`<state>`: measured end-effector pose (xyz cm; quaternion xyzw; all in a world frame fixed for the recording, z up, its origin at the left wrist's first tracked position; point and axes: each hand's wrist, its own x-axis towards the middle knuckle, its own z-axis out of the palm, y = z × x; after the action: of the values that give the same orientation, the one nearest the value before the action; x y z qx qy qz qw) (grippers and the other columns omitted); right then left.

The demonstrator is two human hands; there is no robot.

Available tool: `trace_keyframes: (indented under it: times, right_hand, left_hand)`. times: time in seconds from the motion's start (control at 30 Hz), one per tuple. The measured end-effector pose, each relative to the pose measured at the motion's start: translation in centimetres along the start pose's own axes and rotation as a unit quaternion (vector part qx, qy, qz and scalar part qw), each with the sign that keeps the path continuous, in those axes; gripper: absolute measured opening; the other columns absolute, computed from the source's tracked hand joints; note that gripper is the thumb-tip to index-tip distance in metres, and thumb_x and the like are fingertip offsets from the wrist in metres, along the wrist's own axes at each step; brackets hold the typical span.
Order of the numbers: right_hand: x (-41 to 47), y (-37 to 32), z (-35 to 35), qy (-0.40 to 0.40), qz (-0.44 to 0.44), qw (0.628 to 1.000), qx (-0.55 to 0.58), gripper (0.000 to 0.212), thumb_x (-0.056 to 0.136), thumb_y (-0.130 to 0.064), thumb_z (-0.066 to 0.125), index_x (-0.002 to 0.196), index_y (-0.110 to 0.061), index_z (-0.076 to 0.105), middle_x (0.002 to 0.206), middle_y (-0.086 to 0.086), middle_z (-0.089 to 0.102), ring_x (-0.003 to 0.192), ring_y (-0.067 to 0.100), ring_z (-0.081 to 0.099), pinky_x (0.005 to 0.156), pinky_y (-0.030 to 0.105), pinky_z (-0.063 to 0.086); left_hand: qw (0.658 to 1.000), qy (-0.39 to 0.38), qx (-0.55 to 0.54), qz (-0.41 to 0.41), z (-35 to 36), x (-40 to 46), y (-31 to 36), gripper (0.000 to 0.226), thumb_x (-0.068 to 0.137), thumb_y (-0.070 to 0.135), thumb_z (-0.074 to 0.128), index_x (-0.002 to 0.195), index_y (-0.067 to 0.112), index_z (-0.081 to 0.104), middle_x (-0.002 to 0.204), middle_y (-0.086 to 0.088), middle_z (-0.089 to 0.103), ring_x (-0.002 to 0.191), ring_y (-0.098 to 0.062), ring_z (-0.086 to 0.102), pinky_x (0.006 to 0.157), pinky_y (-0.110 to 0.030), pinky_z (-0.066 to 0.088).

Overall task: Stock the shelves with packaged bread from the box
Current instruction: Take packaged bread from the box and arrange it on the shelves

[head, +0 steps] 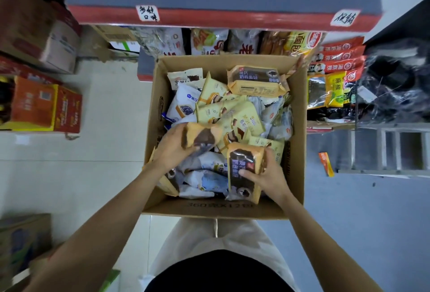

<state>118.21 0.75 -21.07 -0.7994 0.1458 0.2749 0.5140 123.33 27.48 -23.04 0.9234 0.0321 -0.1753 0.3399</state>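
Pale floor tiles cover the left side, and a grey-blue floor covers the right. At the far side stands a red-edged shelf bearing handwritten paper labels. Stacked cartons sit at the left, a metal stepladder at the right. The light is even.

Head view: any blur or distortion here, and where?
Head view: left hand and its bread pack smeared by motion; right hand and box sharper; the frame edges are soft; the wide lens splays the shelf edges and arms.
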Motion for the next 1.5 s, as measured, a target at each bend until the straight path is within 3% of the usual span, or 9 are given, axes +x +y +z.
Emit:
trace_keyframes:
  times: [0.17,0.3,0.53,0.7,0.9,1.1,1.23,1.4,1.5]
  right_hand:
    - [1.0,-2.6,-3.1,0.04,0.044,0.962,0.265,0.07,0.068,-0.029,0.08,0.128,-0.023,0.044,0.117,0.002,0.063,0.103,0.015,0.063,0.085,0.033,0.053]
    - [0.8,-5.2,-4.1,0.035,0.028,0.948,0.314,0.076,0.064,-0.033,0.077,0.131,-0.02,0.043,0.119,0.006,0.064,0.106,0.022,0.063,0.087,0.039,0.052]
    - [-0.8,-9.2,-4.0,0.046,-0.016,0.968,0.245,0.076,0.071,-0.031,0.075,0.136,-0.026,0.036,0.119,-0.003,0.061,0.102,0.014,0.063,0.085,0.035,0.052]
    - [-2.0,-12.5,-2.7,0.116,-0.055,0.966,0.226,0.07,0.073,-0.026,0.076,0.127,-0.023,0.032,0.116,-0.002,0.056,0.103,0.008,0.057,0.079,0.029,0.051]
    - [-3.9,-17.5,-4.8,0.125,-0.139,0.961,0.204,0.054,0.072,-0.036,0.07,0.121,-0.035,0.048,0.115,0.001,0.064,0.106,0.019,0.062,0.083,0.04,0.054]
    - [-6.2,-23.5,-10.3,0.104,-0.243,0.956,0.124,0.057,0.076,-0.047,0.061,0.13,-0.035,0.046,0.119,-0.003,0.063,0.102,0.013,0.066,0.078,0.029,0.055]
    - [-7.7,-28.1,-14.7,0.137,-0.317,0.932,0.106,0.054,0.08,-0.049,0.057,0.132,-0.039,0.044,0.118,-0.008,0.065,0.102,0.01,0.066,0.086,0.032,0.051]
    - [-9.2,-34.0,-21.8,0.244,-0.427,0.871,-0.018,0.045,0.086,-0.038,0.058,0.128,-0.028,0.044,0.106,-0.01,0.063,0.084,-0.011,0.061,0.071,0.006,0.044]
    - [-9.8,-37.2,-26.6,0.274,-0.471,0.831,-0.112,0.052,0.077,-0.044,0.067,0.122,-0.035,0.042,0.1,-0.017,0.061,0.089,-0.004,0.061,0.078,0.014,0.044]
  left_hand:
    - [0.88,0.099,-0.441,-0.146,-3.6,-0.5,3.5,0.044,0.077,0.033,0.075,0.115,0.021,0.056,0.113,0.0,0.066,0.106,-0.017,0.063,0.094,-0.039,0.049]
    - [0.828,0.075,-0.527,-0.175,-5.1,-1.1,5.2,0.017,0.089,0.029,0.062,0.106,0.03,0.061,0.111,-0.003,0.069,0.106,-0.024,0.063,0.099,-0.052,0.043]
    - [0.854,0.077,-0.488,-0.161,-7.2,-1.9,6.0,0.049,0.076,0.047,0.072,0.112,0.019,0.053,0.104,-0.007,0.07,0.092,-0.024,0.069,0.092,-0.05,0.051]
    - [0.849,0.072,-0.506,-0.131,-9.5,-1.7,6.5,0.038,0.087,0.038,0.061,0.117,0.015,0.053,0.093,-0.001,0.072,0.075,-0.013,0.071,0.061,-0.026,0.056]
    - [0.878,0.055,-0.474,-0.029,-14.4,0.3,9.0,0.053,0.079,0.063,0.057,0.122,0.032,0.052,0.117,0.0,0.066,0.106,-0.019,0.065,0.097,-0.045,0.048]
    - [0.938,0.118,-0.287,0.153,-20.9,1.5,17.0,0.034,0.091,0.044,0.049,0.115,0.02,0.049,0.099,0.019,0.059,0.09,0.007,0.057,0.067,-0.003,0.042]
    - [0.937,0.174,-0.188,0.239,-25.2,2.3,22.4,0.029,0.089,0.044,0.053,0.114,0.03,0.047,0.098,0.028,0.055,0.088,0.013,0.053,0.067,-0.001,0.038]
    - [0.916,0.235,-0.125,0.299,-28.9,2.9,29.8,0.042,0.084,0.053,0.056,0.119,0.031,0.051,0.1,0.03,0.057,0.092,0.015,0.053,0.075,-0.009,0.038]
    - [0.906,0.272,-0.075,0.315,-30.5,3.5,34.6,0.044,0.084,0.053,0.058,0.122,0.032,0.05,0.098,0.029,0.057,0.096,0.003,0.055,0.079,-0.018,0.039]
